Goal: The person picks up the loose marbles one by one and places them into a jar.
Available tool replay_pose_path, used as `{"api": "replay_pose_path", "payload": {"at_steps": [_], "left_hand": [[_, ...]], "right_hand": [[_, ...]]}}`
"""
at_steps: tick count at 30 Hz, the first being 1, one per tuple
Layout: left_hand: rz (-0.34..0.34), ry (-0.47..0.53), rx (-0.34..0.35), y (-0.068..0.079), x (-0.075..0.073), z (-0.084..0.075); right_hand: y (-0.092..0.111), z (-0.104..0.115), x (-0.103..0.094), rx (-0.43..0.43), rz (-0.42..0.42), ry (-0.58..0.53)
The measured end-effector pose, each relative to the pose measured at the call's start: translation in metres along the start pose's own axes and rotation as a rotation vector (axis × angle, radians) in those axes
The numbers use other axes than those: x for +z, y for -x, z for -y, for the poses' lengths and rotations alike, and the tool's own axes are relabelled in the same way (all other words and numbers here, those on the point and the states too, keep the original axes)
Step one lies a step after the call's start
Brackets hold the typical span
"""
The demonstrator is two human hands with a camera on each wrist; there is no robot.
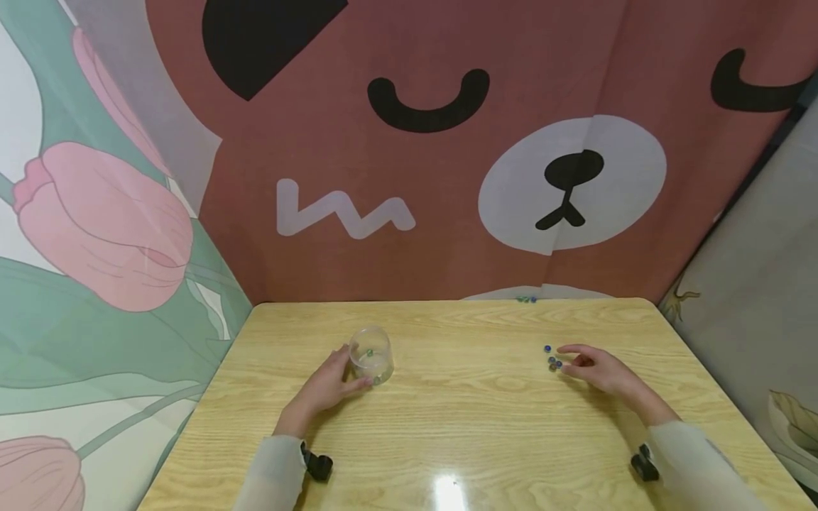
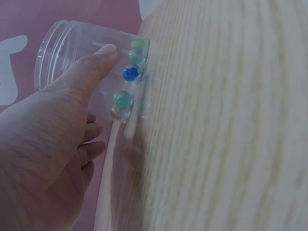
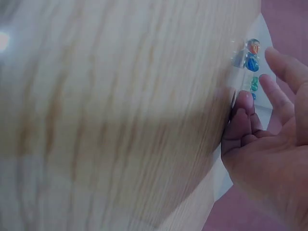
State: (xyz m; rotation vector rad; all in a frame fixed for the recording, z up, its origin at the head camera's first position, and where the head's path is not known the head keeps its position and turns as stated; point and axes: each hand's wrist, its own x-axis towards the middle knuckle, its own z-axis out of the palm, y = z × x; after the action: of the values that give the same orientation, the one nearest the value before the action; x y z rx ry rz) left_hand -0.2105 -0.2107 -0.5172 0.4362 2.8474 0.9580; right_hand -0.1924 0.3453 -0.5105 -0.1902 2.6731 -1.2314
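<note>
My left hand holds a clear plastic jar upright on the left part of the wooden table. In the left wrist view the thumb lies along the jar's side, with the other fingers partly hidden behind it. Several glass marbles, among them a blue marble and a green marble, lie at the jar's bottom. On the right, my right hand hovers beside a small group of marbles, its fingers loosely bent and apart. One marble with orange inside and a blue marble show just past the fingertips.
A few more marbles sit at the far edge of the wooden table. Behind it hangs a brown cloth with a bear face, and a floral cloth hangs on the left.
</note>
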Motion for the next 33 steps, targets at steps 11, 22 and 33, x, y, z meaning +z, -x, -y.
{"api": "replay_pose_path", "payload": {"at_steps": [11, 22, 33], "left_hand": [[0.011, 0.007, -0.007, 0.000, 0.000, -0.002], [0.007, -0.002, -0.006, 0.000, -0.001, -0.002], [0.003, 0.007, -0.008, 0.000, -0.001, -0.001]], "right_hand": [[-0.005, -0.002, 0.005, -0.029, -0.001, 0.057], [-0.010, -0.001, 0.007, 0.062, -0.023, 0.096], [-0.012, 0.001, 0.008, 0.074, -0.048, 0.098]]}}
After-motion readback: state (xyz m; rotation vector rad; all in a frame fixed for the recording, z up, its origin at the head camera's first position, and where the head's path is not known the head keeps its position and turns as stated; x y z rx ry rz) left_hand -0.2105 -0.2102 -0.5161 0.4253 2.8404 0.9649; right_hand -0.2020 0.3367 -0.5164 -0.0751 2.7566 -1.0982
